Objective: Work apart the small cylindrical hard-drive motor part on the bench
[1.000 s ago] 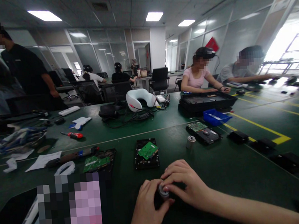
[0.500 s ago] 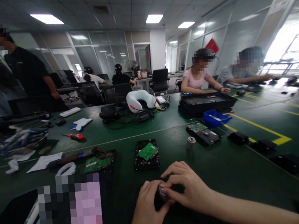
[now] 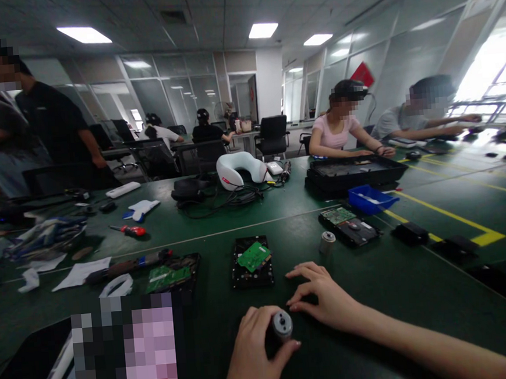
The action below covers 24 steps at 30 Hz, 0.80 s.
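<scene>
My left hand [image 3: 259,349] grips a small silver metal cylinder [image 3: 283,324] between thumb and fingers, its round end facing up. To the right of it, my right hand [image 3: 320,295] holds nothing, its fingers apart. A second silver cylinder [image 3: 327,242] stands upright beyond my right hand. Ahead of my left hand lies a black hard drive [image 3: 253,278] with a loose green circuit board [image 3: 253,256] on top. Another hard drive [image 3: 361,231] rests farther right, and one more drive with a green board [image 3: 169,276] is on the left.
A blue tray [image 3: 373,200] and a large black case [image 3: 355,175] sit at the far right. Black blocks [image 3: 409,233] line the right side. A red screwdriver [image 3: 133,230], papers [image 3: 82,272] and a neck pillow [image 3: 229,174] lie beyond. Other people sit or stand around.
My right hand has come off the cylinder and moved right, its fingers now apart. The cylinder's top is now uncovered, with my left hand still round it. The view has shifted slightly.
</scene>
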Motion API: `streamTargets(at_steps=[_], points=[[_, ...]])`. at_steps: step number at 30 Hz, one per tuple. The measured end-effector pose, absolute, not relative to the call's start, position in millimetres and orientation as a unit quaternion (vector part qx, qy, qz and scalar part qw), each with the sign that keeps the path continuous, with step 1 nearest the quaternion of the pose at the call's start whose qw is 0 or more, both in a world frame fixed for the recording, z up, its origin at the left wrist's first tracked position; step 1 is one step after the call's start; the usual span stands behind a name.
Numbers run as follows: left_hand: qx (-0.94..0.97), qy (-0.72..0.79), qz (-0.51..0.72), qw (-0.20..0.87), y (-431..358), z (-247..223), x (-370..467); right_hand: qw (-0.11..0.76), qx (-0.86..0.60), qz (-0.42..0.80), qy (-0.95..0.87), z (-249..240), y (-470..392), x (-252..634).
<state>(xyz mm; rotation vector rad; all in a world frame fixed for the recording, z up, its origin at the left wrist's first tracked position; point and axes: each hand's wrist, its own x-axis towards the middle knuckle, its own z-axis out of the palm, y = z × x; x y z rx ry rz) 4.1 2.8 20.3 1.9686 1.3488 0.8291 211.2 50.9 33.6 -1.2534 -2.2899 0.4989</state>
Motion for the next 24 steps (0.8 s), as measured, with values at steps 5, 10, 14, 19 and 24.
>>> streamTargets(at_steps=[5,10,14,19,24], points=[[0.748,0.507,0.306,0.3,3,20,4,0.225,-0.457,0.18,-0.841,30,52,212],[0.749,0.505,0.306,0.299,4,19,4,0.293,-0.442,0.197,-0.825,40,49,208],[0.75,0.501,0.315,0.295,4,14,3,0.378,-0.397,0.221,-0.806,52,38,197],[0.76,0.481,0.327,0.29,4,8,1,0.356,-0.341,0.198,-0.847,58,23,184],[0.761,0.479,0.329,0.288,4,7,1,0.338,-0.335,0.172,-0.862,56,21,182]])
